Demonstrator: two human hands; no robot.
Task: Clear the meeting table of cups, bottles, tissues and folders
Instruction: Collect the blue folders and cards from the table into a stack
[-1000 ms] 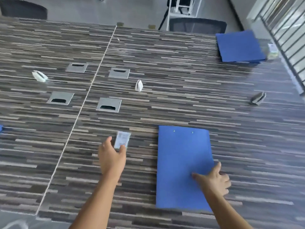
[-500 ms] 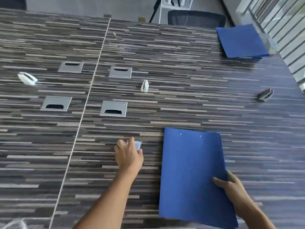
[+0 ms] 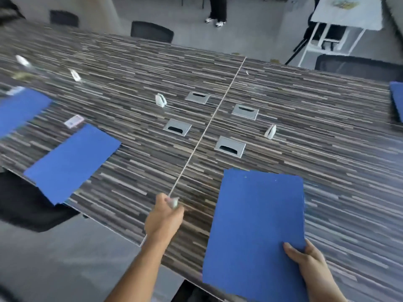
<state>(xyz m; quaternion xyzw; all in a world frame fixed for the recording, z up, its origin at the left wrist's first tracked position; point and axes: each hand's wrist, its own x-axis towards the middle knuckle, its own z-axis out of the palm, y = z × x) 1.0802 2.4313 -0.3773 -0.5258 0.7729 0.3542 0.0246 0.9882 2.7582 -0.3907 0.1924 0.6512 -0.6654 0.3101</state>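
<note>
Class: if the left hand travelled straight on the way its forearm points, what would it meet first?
Probably the grey cable grommet, or nothing: the left hand, closed on a small white packet, may pass above it; depth is unclear.

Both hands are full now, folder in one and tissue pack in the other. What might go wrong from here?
1. The right hand pinches the blue folder only by its near corner; it may sag or slip.
2. The left hand barely shows the small white pack, which could drop.
3. Another folder overhangs the table edge and could be knocked off.

head cam, high, angled down, table point(image 3: 283, 101)
</note>
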